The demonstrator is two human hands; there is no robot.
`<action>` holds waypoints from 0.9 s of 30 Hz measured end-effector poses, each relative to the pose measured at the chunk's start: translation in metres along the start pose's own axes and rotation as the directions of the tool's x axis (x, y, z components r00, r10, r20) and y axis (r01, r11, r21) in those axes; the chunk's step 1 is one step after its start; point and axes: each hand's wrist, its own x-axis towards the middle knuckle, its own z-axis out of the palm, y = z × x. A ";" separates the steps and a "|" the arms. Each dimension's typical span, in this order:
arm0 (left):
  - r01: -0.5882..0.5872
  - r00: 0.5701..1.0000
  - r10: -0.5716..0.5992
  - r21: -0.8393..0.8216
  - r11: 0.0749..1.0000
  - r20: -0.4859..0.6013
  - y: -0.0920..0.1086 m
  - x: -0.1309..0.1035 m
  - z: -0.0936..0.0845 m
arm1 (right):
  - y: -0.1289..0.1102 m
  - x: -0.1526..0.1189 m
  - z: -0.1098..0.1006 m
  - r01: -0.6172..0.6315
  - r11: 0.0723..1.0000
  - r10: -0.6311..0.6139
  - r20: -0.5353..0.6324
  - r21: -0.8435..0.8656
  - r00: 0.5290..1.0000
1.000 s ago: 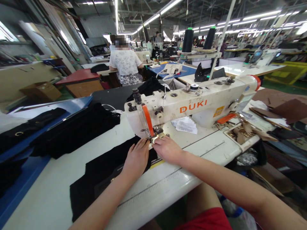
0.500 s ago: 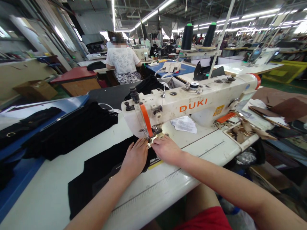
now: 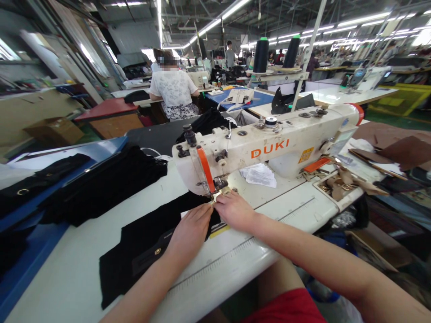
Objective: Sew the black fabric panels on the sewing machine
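A: Where are we having our hands?

B: Left hand is lying open, fingers nearly straight and together, on the flat black cloth panel, seemingly steadying it. Right hand is curling close to the needle of the white metal sewing machine with orange lettering; we are not managing to tell whether its fingertips are pinching anything.

A: And the panel?

B: Lying across the smooth white tabletop, running beneath our left hand towards the needle. The table is probably bearing its weight, sparing our fingers.

A: The fanned white printed slips?

B: Resting beneath the machine's arm, beyond our right hand; we are judging that spot handy, yet clear of the cloth.
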 end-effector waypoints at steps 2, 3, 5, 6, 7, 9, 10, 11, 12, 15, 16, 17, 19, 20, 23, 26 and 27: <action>-0.001 1.000 0.002 -0.021 1.000 0.023 0.000 -0.001 0.001 | 0.000 -0.001 -0.001 0.001 1.000 -0.001 -0.002 0.004 1.000; 0.005 1.000 -0.004 -0.035 0.999 0.028 0.000 -0.001 0.001 | 0.000 -0.001 -0.002 0.004 1.000 -0.004 -0.002 0.004 1.000; 0.008 1.000 -0.007 -0.069 0.998 0.026 -0.002 -0.001 0.001 | 0.000 -0.003 -0.002 0.014 1.000 -0.014 -0.003 0.003 1.000; 0.006 1.000 -0.004 -0.085 0.996 0.023 -0.003 -0.001 0.001 | 0.000 -0.003 -0.002 0.018 1.000 -0.018 -0.006 0.002 1.000; 0.003 1.000 -0.001 -0.096 0.995 0.022 -0.003 -0.001 0.001 | 0.000 -0.003 -0.002 0.020 1.000 -0.020 -0.010 0.003 1.000; -0.001 1.000 0.003 -0.108 0.994 0.016 -0.004 -0.001 0.001 | 0.000 -0.004 -0.002 0.020 1.000 -0.019 -0.020 0.009 1.000; -0.002 1.000 0.003 -0.110 0.994 0.011 -0.005 -0.001 0.001 | 0.000 -0.004 -0.001 0.019 1.000 -0.019 -0.023 0.013 1.000; -0.002 1.000 0.003 -0.112 0.994 0.007 -0.005 -0.001 0.001 | -0.001 -0.004 -0.001 0.018 1.000 -0.018 -0.026 0.017 0.999; -0.005 1.000 0.005 -0.114 0.993 0.005 -0.005 -0.002 0.000 | -0.001 -0.004 -0.001 0.019 1.000 -0.019 -0.029 0.019 0.999; -0.013 1.000 0.014 -0.123 0.992 0.012 -0.005 -0.003 0.000 | -0.001 -0.004 0.000 0.023 1.000 -0.022 -0.031 0.012 0.999; -0.015 1.000 0.017 -0.125 0.992 0.016 -0.005 -0.003 0.000 | -0.001 -0.004 0.000 0.025 1.000 -0.025 -0.031 0.007 0.999; -0.013 1.000 0.016 -0.126 0.992 0.020 -0.005 -0.003 0.000 | -0.002 -0.004 0.000 0.026 1.000 -0.026 -0.032 0.002 0.999; -0.005 1.000 0.008 -0.123 0.992 0.022 -0.006 -0.003 0.000 | -0.002 -0.004 0.000 0.020 1.000 -0.020 -0.031 -0.006 0.999; 0.001 1.000 0.002 -0.121 0.993 0.023 -0.006 -0.003 0.001 | -0.002 -0.003 -0.001 0.013 1.000 -0.014 -0.029 -0.008 0.999; 0.016 1.000 -0.014 -0.123 0.992 0.016 -0.006 -0.002 0.003 | -0.002 -0.003 -0.002 -0.006 1.000 0.006 -0.016 -0.006 1.000; 0.014 1.000 -0.012 -0.116 0.993 0.015 -0.006 -0.002 0.003 | -0.001 -0.003 -0.003 -0.006 1.000 0.005 -0.010 -0.005 1.000; 0.011 1.000 -0.009 -0.110 0.994 0.017 -0.005 -0.002 0.003 | -0.001 -0.003 -0.004 -0.003 1.000 0.003 -0.009 -0.006 1.000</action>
